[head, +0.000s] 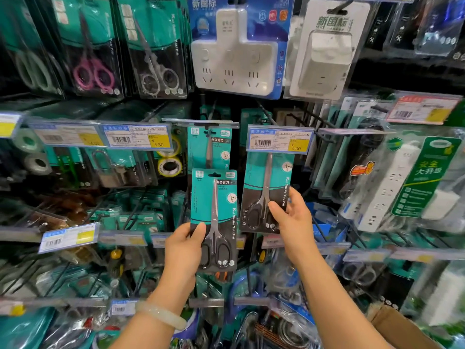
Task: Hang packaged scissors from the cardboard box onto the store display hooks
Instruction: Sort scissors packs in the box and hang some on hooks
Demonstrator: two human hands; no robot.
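Observation:
My left hand [185, 244] grips a teal and black pack of black-handled scissors [216, 220] by its lower left edge and holds it upright in front of the display. Another pack of the same kind [210, 147] hangs behind it on a hook [206, 125]. My right hand [292, 219] pinches the lower right corner of a scissors pack [264, 195] that hangs from the neighbouring hook under a 4.00 price tag [279, 139]. A corner of the cardboard box [392, 323] shows at the bottom right.
Packs of pink and clear scissors [93, 46] hang at the upper left, socket adapters [234, 49] at the top centre, power strips [392, 185] on the right. Price rails [133, 138] and bare hook rods jut out of the rack. Padlocks and tape rolls [169, 166] hang at the left.

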